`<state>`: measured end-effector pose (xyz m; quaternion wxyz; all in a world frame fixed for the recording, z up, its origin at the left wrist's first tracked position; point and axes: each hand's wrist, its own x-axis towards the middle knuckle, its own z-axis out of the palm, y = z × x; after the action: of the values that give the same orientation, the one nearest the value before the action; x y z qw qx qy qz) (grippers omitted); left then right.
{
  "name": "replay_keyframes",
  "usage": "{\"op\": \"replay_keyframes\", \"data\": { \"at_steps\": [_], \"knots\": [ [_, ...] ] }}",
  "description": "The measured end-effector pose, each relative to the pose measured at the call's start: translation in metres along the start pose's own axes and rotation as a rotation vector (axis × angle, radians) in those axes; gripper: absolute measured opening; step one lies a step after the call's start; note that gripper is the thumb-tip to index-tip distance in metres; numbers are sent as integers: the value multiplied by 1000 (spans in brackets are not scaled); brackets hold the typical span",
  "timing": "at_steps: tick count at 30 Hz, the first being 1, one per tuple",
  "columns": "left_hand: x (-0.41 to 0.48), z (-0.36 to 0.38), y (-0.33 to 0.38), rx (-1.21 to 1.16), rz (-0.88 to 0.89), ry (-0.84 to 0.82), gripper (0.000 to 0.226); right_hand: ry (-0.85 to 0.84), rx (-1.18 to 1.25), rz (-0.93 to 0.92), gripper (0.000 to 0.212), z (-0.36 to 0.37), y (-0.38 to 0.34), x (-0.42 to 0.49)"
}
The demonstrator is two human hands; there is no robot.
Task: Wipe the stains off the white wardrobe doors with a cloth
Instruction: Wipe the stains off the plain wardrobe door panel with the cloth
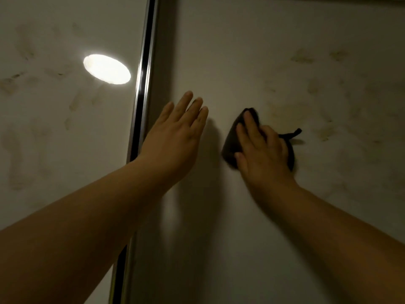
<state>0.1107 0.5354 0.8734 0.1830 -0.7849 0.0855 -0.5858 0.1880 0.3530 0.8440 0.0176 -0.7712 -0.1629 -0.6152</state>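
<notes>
Two white wardrobe doors fill the view. The right door (252, 51) carries brownish smudges (302, 57) to the upper right of my hands. The left door (54, 128) is also smeared with faint brown marks (73, 104). My right hand (260, 150) presses a dark cloth (231, 141) flat against the right door with straight fingers; a thin tail of the cloth sticks out to the right. My left hand (175, 137) rests flat on the right door near its left edge, fingers straight and together.
A dark metal frame strip (143, 84) runs top to bottom between the two doors. A bright oval reflection of a lamp (107, 69) shines on the glossy left door. The lower part of the right door looks plain.
</notes>
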Motion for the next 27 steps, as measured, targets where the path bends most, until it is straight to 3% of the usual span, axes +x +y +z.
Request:
{"op": "replay_keyframes", "data": {
  "at_steps": [7, 10, 14, 16, 18, 22, 25, 27],
  "knots": [
    [2, 10, 9, -56, -17, -10, 65, -97, -66, -494, 56, 20, 22, -88],
    [2, 10, 9, -97, -33, -18, 67, -38, -135, -431, 54, 12, 51, -68],
    [5, 13, 8, -117, -24, -7, 68, 14, -8, -62, 58, -11, 63, 2],
    [7, 16, 9, -126, -25, -4, 68, 20, -6, 36, 57, -12, 57, 29],
    [10, 19, 12, -130, -26, 1, 69, 25, -18, 18, 58, -9, 42, 33],
    [16, 22, 22, -182, -39, 18, 66, 9, -65, -209, 60, -1, 33, -15],
    [18, 25, 28, -182, -33, 15, 69, -18, -125, -343, 57, 3, 62, -44],
    [20, 26, 30, -180, -29, 17, 70, -11, -105, -309, 56, 1, 88, -37]
  ]
}}
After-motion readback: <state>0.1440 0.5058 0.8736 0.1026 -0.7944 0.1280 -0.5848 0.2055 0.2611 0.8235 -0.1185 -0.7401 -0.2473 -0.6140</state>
